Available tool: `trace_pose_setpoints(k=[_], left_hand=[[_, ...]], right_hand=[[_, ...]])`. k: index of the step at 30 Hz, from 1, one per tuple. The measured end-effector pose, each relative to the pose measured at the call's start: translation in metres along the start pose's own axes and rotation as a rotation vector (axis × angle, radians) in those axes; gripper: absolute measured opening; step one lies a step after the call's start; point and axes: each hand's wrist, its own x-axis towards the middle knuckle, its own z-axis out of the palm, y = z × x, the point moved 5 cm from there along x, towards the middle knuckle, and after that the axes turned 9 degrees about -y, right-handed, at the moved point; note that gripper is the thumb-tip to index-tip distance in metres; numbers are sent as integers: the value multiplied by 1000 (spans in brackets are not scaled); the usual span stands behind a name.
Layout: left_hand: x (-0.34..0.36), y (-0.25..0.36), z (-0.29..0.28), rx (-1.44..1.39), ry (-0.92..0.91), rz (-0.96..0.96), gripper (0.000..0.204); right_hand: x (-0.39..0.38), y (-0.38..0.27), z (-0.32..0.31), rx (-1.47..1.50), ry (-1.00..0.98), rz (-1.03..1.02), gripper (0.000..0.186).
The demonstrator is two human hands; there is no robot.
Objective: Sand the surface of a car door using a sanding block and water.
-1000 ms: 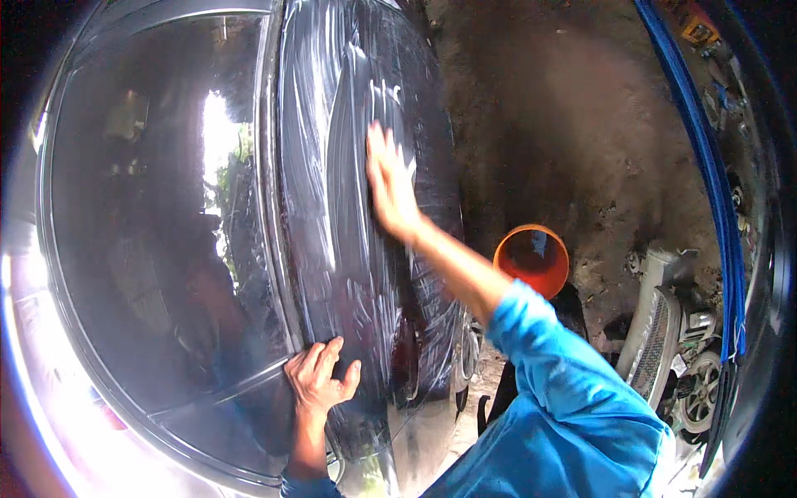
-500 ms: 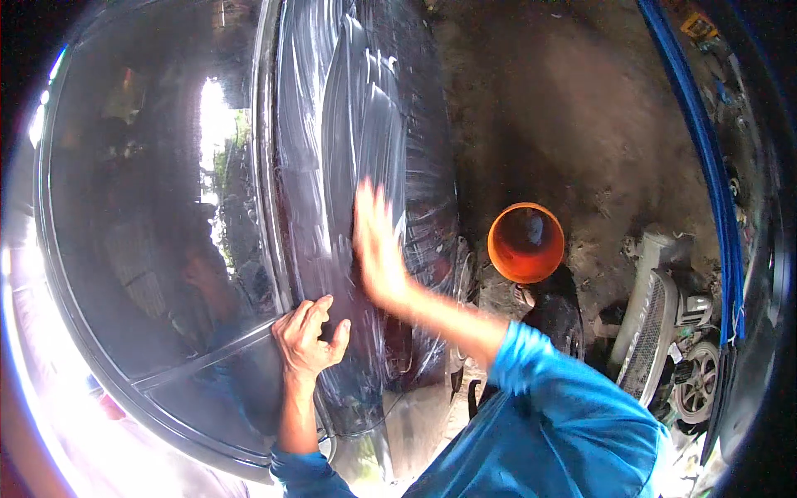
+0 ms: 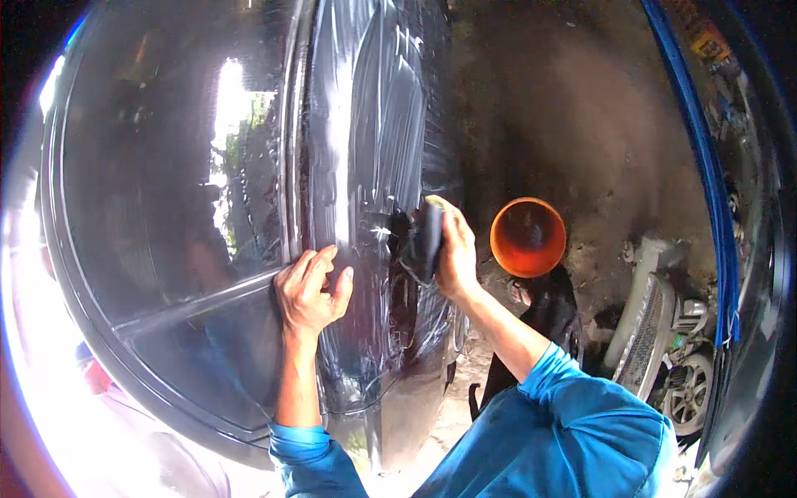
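Observation:
A dark car with a glossy panel [image 3: 178,166] lies to the left. Beside it, the car's side [image 3: 378,124] slopes down, covered in long whitish smears. My left hand [image 3: 314,290] rests at the trim edge between the two, thumb apart and fingers loosely bent, holding nothing. Over the outer part of the smeared side is my right hand [image 3: 457,253], its fingers wrapped around a dark, oblong pad-like thing [image 3: 427,241] turned on edge. The pad's exact kind is unclear, and part of it is hidden by the hand.
An orange bucket [image 3: 528,237] stands on the dirt floor [image 3: 573,108] to the right of my right hand. Loose car parts lie further right, including a grey grille piece [image 3: 650,328] and a wheel [image 3: 689,394]. A blue hanging strip [image 3: 706,158] runs along the right side.
My right hand has moved outward to the right from lying flat on the smeared side, and has turned so the dark pad shows. My left hand stays at the trim edge.

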Motion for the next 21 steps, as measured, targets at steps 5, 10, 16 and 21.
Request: trace_pose_setpoints(k=[5, 10, 16, 21], left_hand=[[-4, 1, -1, 149, 50, -10, 19], [-5, 6, -6, 332, 48, 49, 16], [-16, 144, 152, -427, -235, -192, 59], [-73, 179, 347, -343, -524, -286, 94]], right_hand=[[-31, 11, -40, 246, -26, 360, 34], [-91, 2, -82, -16, 13, 411, 36], [-108, -19, -176, -215, 212, 465, 36], [-104, 41, -284, -150, 142, 808, 29]])
